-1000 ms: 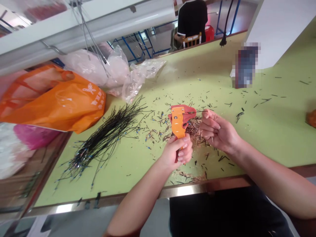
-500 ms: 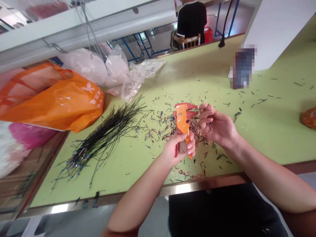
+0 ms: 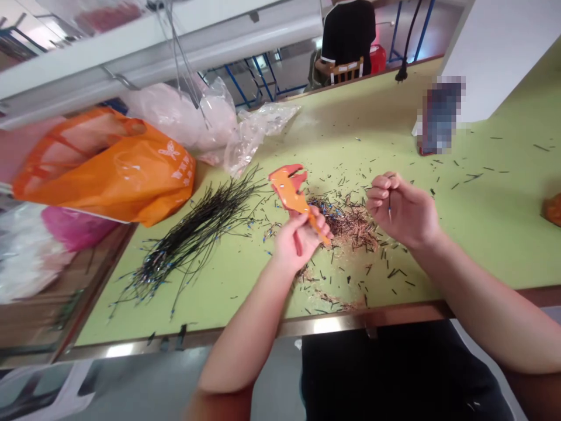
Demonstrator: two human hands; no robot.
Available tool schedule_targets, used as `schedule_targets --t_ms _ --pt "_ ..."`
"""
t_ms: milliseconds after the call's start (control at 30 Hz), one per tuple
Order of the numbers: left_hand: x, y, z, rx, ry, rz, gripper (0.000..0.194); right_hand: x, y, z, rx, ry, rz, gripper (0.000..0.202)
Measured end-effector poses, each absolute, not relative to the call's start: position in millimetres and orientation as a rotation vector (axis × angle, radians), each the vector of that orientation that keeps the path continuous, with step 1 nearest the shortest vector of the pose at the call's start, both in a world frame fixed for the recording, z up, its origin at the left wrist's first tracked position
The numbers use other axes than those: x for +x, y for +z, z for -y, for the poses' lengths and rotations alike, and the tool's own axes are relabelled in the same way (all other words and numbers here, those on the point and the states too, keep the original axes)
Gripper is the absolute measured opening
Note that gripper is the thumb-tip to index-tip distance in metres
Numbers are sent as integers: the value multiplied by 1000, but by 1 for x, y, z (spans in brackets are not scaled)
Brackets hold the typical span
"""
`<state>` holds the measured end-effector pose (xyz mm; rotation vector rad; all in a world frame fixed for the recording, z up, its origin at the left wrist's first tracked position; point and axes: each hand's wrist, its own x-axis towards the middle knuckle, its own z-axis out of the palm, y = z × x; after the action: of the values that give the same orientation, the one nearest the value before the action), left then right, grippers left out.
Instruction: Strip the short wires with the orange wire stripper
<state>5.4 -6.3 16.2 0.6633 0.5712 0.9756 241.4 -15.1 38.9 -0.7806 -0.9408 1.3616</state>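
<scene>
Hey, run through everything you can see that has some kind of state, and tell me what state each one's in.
Orange-and-red hand tool: in the left hand, jaws open, handles spread.
Blue-tipped black wire: pinched in the right hand, end hanging down.
Wire bundle: loose, ends splayed.
Scraps: heaped and scattered.
Orange bag: slumped.
Clear plastic bag: crumpled.
Black plug: dangling, unplugged.
Wooden chair: occupied.
</scene>
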Motion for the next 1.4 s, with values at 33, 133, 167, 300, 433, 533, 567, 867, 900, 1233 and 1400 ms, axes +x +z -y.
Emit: schedule_targets --t_ms 33,133,167,300,433,533,567,867,900,1233,1400 --pt "13 12 11 708 928 -575 27 233 38 20 -767 1359 987 34" --pt "25 1 21 773 868 -570 30 221 33 31 -691 1285 1130 33" --pt "26 -3 22 785 870 -575 31 219 32 34 -659 1255 1191 32" --pt "26 -17 24 857 936 -681 33 212 27 45 -564 1190 1440 28" --pt "27 -20 28 903 928 -720 31 206 30 54 -547 1093 1588 29" --pt "28 -15 31 893 886 -716 30 205 32 58 -549 1012 1683 27" --pt "28 -13 31 890 883 -727 31 204 33 58 -544 1010 1699 27" --pt "26 -9 31 965 797 -626 30 199 27 61 -495 1287 1361 29" --pt "26 -9 30 978 789 -612 29 198 27 61 -491 1319 1294 29" --pt "25 -15 27 1054 806 -561 24 197 24 61 -548 1347 1104 27" --pt "25 -11 28 1086 763 -588 21 197 19 64 -507 1268 1300 26"
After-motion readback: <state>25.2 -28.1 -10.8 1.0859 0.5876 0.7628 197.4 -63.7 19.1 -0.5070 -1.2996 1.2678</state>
